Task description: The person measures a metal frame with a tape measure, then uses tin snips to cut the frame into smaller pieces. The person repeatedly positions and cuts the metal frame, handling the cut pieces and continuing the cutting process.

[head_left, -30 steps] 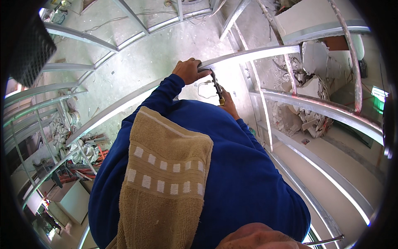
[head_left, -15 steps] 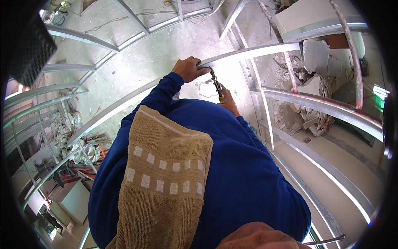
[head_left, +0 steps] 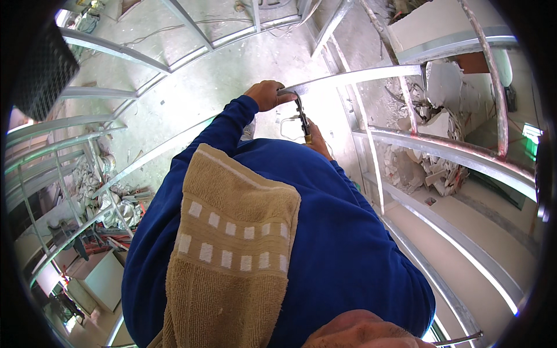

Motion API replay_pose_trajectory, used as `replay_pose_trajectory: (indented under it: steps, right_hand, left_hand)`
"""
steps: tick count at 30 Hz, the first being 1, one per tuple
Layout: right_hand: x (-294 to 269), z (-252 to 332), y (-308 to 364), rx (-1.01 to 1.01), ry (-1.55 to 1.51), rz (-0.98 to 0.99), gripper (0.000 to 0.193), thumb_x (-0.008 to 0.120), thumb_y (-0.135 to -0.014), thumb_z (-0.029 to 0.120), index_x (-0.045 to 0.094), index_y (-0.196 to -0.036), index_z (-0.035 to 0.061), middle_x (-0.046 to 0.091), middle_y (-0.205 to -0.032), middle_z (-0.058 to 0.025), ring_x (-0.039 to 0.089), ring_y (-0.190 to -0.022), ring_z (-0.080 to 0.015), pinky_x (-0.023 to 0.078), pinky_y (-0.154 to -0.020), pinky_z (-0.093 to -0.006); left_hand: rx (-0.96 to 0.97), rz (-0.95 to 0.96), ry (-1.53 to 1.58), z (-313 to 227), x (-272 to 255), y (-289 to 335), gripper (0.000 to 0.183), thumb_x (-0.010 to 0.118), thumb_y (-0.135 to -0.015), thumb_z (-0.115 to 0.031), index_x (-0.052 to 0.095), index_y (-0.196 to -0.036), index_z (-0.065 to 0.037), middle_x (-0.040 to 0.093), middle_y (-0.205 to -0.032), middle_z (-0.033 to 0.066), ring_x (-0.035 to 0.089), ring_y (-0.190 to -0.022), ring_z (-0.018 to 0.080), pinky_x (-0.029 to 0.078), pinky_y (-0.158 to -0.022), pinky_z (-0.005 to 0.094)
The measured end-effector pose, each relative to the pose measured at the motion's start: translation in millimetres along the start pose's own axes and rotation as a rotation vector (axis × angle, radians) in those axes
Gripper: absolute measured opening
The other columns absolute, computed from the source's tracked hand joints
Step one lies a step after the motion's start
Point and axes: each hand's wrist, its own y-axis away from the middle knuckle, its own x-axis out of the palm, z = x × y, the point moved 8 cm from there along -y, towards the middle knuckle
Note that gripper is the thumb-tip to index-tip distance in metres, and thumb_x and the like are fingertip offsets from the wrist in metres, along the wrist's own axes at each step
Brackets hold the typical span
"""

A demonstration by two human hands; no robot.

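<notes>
A long silvery metal channel point(head_left: 365, 76) spans in front of my chest. My left hand point(head_left: 268, 95) is closed round it, thumb along its near edge. My right hand point(head_left: 318, 141) grips a dark hand tool with a curved head and a yellowish handle end, seemingly snips point(head_left: 303, 120). The head of the tool meets the channel's near edge, just right of my left thumb. Part of the right hand's fingers is hidden behind the handle. Glare on the floor below washes out detail around the tool.
Metal framing point(head_left: 116, 51) runs along the left and far sides. Rusty-stained bars point(head_left: 452, 145) and more rails stand close on the right. Broken board rubble point(head_left: 432, 156) lies beyond them. A white box point(head_left: 103, 281) stands low at left. A tan towel point(head_left: 232, 243) hangs over my blue top.
The channel's stretch left of my left hand shows narrower than before, as if turned. My left hand has moved very slightly right, and the tool stands a little more upright.
</notes>
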Motion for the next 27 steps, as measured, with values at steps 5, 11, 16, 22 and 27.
replay_pose_trajectory:
  steps: [5,11,16,22,27]
  right_hand:
    - [2.8,-7.4,-11.4,0.055,0.057,0.026,0.094,0.074,-0.063,0.007,0.038,-0.150,0.0032,0.053,-0.129,-0.0213,0.050,-0.124,-0.0398,0.042,-0.107,-0.0450]
    - [1.9,2.5,-19.2,-0.015,0.014,0.031,0.081,0.070,-0.067,0.008,0.041,-0.143,0.0028,0.056,-0.113,-0.0181,0.056,-0.106,-0.0366,0.047,-0.096,-0.0416]
    - [1.3,2.9,-20.3,0.027,-0.035,0.025,0.070,0.069,-0.071,0.009,0.044,-0.136,0.0051,0.060,-0.098,-0.0147,0.060,-0.089,-0.0340,0.051,-0.084,-0.0423]
    - [-2.9,1.0,-2.7,0.075,0.007,-0.007,0.052,0.069,-0.073,0.012,0.046,-0.119,0.0066,0.060,-0.083,-0.0139,0.062,-0.075,-0.0339,0.051,-0.071,-0.0438]
    - [-4.2,2.8,18.1,0.100,0.003,0.003,0.049,0.069,-0.075,0.014,0.046,-0.118,0.0064,0.060,-0.082,-0.0134,0.061,-0.073,-0.0336,0.050,-0.069,-0.0431]
  left_hand:
    - [0.015,0.085,0.036,1.9,-1.9,-4.0,0.066,0.076,-0.081,-0.059,0.073,-0.111,0.000,0.074,-0.101,0.0231,0.072,-0.095,0.0359,0.055,-0.087,0.0425]
    - [0.061,0.112,0.025,3.4,-3.9,-11.3,0.060,0.079,-0.068,-0.032,0.070,-0.118,0.002,0.074,-0.105,0.0248,0.072,-0.097,0.0357,0.056,-0.090,0.0407]
    - [0.038,0.144,0.020,7.3,-0.9,-15.4,0.060,0.075,-0.067,-0.025,0.069,-0.121,-0.001,0.074,-0.107,0.0244,0.072,-0.099,0.0369,0.057,-0.091,0.0412]
    - [0.020,0.044,-0.004,-2.5,-3.6,0.1,0.058,0.072,-0.069,-0.022,0.069,-0.125,-0.006,0.073,-0.111,0.0229,0.072,-0.103,0.0370,0.056,-0.094,0.0429]
    - [0.015,-0.001,-0.148,-15.5,-2.3,12.9,0.060,0.069,-0.074,-0.018,0.064,-0.133,-0.008,0.072,-0.115,0.0218,0.070,-0.105,0.0366,0.054,-0.096,0.0471]
